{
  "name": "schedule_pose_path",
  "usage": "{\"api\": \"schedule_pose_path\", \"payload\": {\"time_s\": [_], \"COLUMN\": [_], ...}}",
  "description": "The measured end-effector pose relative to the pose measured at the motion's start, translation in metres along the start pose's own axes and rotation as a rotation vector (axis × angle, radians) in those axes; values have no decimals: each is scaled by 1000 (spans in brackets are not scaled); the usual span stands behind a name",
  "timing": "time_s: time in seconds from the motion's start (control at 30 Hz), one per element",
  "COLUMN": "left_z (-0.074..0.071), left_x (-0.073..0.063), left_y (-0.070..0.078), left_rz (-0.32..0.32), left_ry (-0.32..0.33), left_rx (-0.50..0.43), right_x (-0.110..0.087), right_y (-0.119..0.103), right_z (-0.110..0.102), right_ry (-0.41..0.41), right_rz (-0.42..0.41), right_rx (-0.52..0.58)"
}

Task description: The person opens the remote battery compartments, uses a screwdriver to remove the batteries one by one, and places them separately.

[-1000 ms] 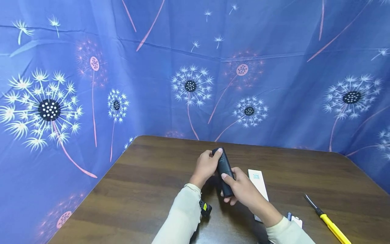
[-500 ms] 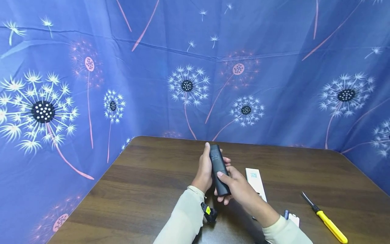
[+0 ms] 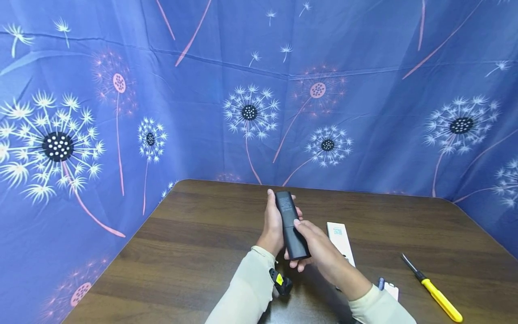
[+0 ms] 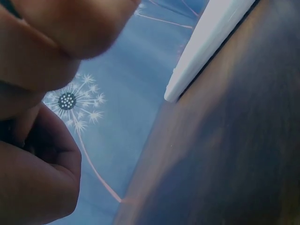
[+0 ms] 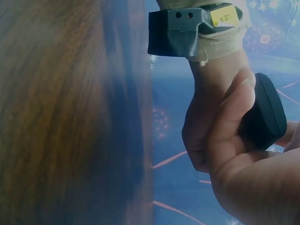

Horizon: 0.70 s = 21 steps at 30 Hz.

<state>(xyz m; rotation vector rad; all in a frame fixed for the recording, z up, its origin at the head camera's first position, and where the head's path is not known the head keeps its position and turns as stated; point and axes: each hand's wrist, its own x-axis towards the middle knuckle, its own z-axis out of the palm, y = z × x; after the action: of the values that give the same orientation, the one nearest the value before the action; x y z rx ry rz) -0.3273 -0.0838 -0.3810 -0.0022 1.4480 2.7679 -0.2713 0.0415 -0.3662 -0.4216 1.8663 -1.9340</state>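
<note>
A black remote control (image 3: 288,211) is held above the table, tilted slightly, its back face with small print and a cover seam turned up. My left hand (image 3: 273,227) cradles it from the left, fingers wrapped behind it and thumb along its side. From the right, my right hand (image 3: 323,246) grips the near end, its thumb on the back near the seam and fingers underneath. In the right wrist view the end of the remote control (image 5: 266,112) shows between the hands. Curled fingers (image 4: 42,42) fill the left of the left wrist view.
On the brown wooden table (image 3: 194,234), a long white object with a printed code (image 3: 339,236) lies right of the hands. A yellow-handled screwdriver (image 3: 439,297) lies farther right. A small white object (image 3: 390,290) sits by the right sleeve. Blue dandelion cloth (image 3: 194,135) hangs behind.
My left hand has moved its thumb off the remote control's far end to its side, fingers wrapping behind. My right thumb has slid up toward the seam. The remote control has shifted slightly left.
</note>
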Motion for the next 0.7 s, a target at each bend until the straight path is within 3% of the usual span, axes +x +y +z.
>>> {"api": "schedule_pose_path", "payload": {"time_s": [0.47, 0.7], "left_z": [5, 1], "left_x": [0, 2], "left_y": [-3, -5], "left_rz": [8, 63], "left_ry": [2, 70], "left_rx": [33, 86], "right_x": [5, 5], "right_y": [7, 11], "right_z": [1, 6], "right_ry": [62, 84], "right_rz": [17, -35], "right_rx": [-50, -63]}}
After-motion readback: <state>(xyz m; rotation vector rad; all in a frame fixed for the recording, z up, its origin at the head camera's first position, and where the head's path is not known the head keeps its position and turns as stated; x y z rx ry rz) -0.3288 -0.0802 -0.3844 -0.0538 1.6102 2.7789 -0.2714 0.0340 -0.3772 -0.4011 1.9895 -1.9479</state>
